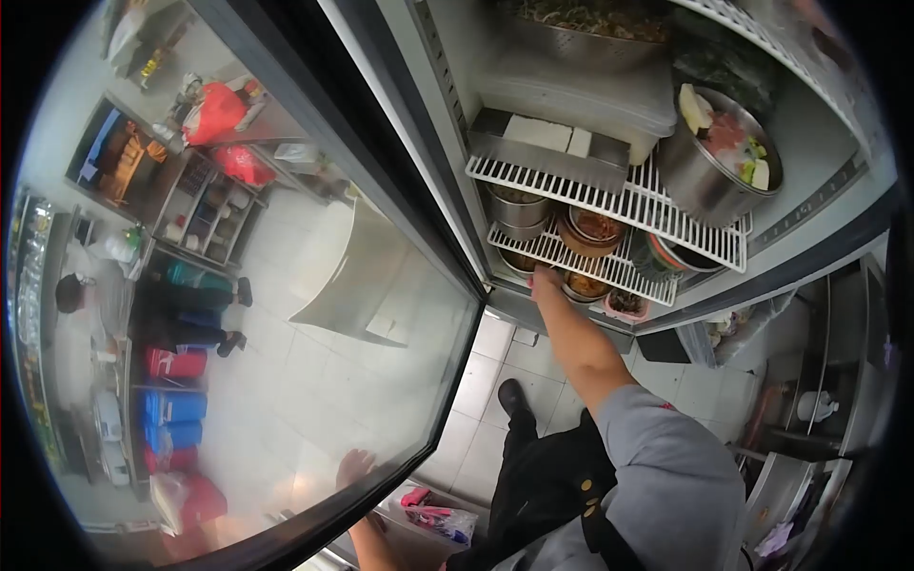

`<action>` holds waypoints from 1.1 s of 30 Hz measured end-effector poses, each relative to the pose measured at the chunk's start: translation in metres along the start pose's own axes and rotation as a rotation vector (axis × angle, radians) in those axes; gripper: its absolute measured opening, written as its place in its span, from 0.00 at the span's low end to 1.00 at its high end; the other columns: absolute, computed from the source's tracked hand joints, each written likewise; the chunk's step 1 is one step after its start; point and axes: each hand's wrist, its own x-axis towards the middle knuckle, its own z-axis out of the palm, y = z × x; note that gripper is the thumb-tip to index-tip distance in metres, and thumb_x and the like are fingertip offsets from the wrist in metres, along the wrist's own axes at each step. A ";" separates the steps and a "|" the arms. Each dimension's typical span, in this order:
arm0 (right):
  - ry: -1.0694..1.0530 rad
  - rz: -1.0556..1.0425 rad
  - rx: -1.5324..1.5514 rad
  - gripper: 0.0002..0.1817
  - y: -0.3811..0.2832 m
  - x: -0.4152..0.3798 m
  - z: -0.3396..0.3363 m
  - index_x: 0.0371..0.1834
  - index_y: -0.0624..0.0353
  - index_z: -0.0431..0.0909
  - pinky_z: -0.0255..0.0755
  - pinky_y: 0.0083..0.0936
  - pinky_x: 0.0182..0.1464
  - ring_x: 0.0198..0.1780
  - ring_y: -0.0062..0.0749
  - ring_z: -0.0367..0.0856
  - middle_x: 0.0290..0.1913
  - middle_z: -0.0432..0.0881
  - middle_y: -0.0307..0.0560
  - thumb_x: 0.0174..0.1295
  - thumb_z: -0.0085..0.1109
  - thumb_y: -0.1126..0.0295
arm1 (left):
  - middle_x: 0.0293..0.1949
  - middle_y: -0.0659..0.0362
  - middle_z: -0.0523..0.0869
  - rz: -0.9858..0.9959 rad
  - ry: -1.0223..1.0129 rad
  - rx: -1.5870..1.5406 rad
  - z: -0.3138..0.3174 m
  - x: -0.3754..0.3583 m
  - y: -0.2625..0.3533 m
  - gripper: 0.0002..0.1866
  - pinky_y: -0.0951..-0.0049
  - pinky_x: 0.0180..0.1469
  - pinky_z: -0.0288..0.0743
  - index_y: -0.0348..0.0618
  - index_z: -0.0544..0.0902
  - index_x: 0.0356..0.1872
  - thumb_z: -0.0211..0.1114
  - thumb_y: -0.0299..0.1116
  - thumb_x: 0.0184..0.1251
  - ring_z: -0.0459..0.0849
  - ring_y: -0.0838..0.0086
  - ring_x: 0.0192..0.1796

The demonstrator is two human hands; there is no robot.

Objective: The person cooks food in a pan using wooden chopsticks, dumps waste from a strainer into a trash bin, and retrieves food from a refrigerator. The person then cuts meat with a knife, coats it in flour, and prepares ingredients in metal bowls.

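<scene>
My right hand [544,282] reaches to the front of the lower shelf of an open refrigerator, its fingers drawn together. Beside them is a round metal container [517,261]; whatever the fingers hold is hidden. Just right of the hand sits a bowl of orange-brown food [585,286], with a small pink container [625,305] farther right. At the glass door [381,400], my left hand [355,467] shows through the pane with its fingers extended. The dark door frame covers part of that wrist.
Above, a wire shelf [609,201] bears a metal tray with white blocks [543,133] and a deep metal pot of cut food [721,152]. Below the door is a bin with pink items [438,514]. Another person [105,305] shows beyond the glass, near blue and red tubs [175,406].
</scene>
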 end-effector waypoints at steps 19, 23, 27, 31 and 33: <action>-0.299 -0.130 -0.123 0.06 -0.017 -0.052 -0.064 0.35 0.68 0.74 0.80 0.38 0.21 0.23 0.37 0.77 0.30 0.75 0.51 0.54 0.52 0.81 | 0.26 0.53 0.84 -0.300 -0.413 0.205 0.238 0.089 -0.002 0.12 0.63 0.34 0.75 0.38 0.83 0.33 0.64 0.38 0.56 0.83 0.64 0.30; -0.423 -0.248 -0.430 0.05 -0.003 -0.057 -0.101 0.20 0.68 0.76 0.75 0.31 0.17 0.14 0.34 0.76 0.15 0.75 0.46 0.51 0.55 0.79 | 0.24 0.51 0.80 0.230 0.367 0.180 0.222 0.205 0.178 0.07 0.66 0.33 0.72 0.36 0.80 0.30 0.64 0.30 0.56 0.79 0.62 0.28; -0.475 -0.470 -0.836 0.05 0.045 -0.052 -0.150 0.20 0.69 0.78 0.74 0.29 0.17 0.16 0.32 0.78 0.16 0.77 0.47 0.49 0.55 0.78 | 0.30 0.47 0.81 0.483 0.211 0.164 0.266 0.307 0.243 0.06 0.59 0.38 0.73 0.36 0.80 0.32 0.63 0.27 0.56 0.80 0.53 0.35; -0.354 -0.401 -0.975 0.05 0.087 -0.081 -0.210 0.22 0.67 0.81 0.73 0.27 0.18 0.16 0.31 0.78 0.16 0.79 0.49 0.47 0.57 0.77 | 0.39 0.45 0.81 0.643 -0.052 0.348 0.338 0.404 0.261 0.11 0.55 0.47 0.73 0.37 0.80 0.39 0.63 0.29 0.56 0.79 0.49 0.43; -0.354 -0.416 -0.910 0.05 0.111 -0.087 -0.243 0.22 0.67 0.81 0.73 0.26 0.18 0.16 0.30 0.78 0.16 0.79 0.49 0.48 0.57 0.77 | 0.54 0.44 0.76 0.694 -0.085 0.496 0.377 0.442 0.259 0.21 0.54 0.59 0.66 0.40 0.75 0.52 0.62 0.33 0.56 0.72 0.48 0.57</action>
